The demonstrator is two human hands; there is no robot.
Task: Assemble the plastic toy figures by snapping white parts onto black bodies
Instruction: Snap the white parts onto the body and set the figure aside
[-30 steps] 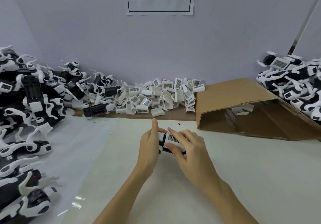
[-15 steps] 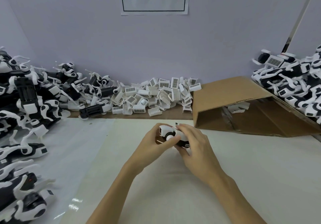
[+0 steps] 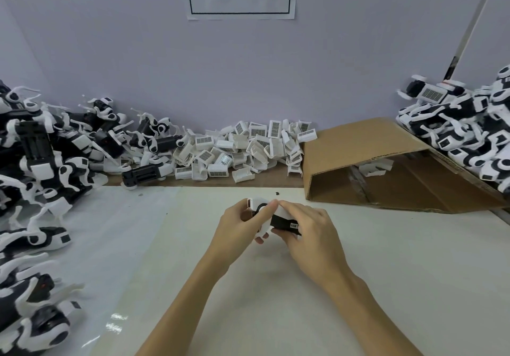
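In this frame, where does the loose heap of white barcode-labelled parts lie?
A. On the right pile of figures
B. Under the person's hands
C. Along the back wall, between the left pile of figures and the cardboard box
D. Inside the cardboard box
C: the white parts are heaped against the wall, with the left pile of figures on one side and the cardboard box on the other.

Both hands meet over the middle of the table (image 3: 386, 259), left hand (image 3: 237, 227) and right hand (image 3: 311, 234) on one toy (image 3: 271, 217). Loose parts (image 3: 248, 148) are heaped behind along the wall, toy piles (image 3: 41, 179) far left and far right (image 3: 469, 137). A cardboard box (image 3: 367, 146) lies tipped over at back right.
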